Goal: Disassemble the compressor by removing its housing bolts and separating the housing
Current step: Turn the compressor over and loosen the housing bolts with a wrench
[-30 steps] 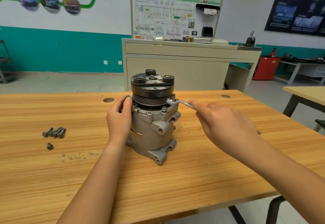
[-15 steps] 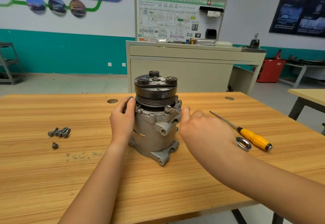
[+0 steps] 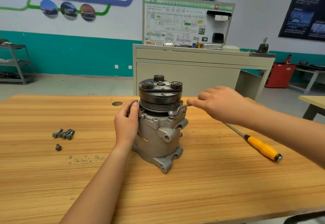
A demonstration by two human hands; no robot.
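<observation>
left: bolts (image 3: 64, 133) well apart from compressor (image 3: 158, 139); bare table (image 3: 95, 127) between | right: screwdriver (image 3: 263, 149) lies slantwise near compressor

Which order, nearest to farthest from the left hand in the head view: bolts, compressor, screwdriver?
1. Compressor, gripped by the left hand.
2. Bolts, off to its left.
3. Screwdriver, far right, beyond the compressor.

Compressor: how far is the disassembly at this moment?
Done: several bolts already lie loose on the table. In hand: the left hand grips the compressor while the right hand holds a wrench at its upper flange. Left: the bolt there, perhaps others, then separating the housing, not yet apart.
</observation>
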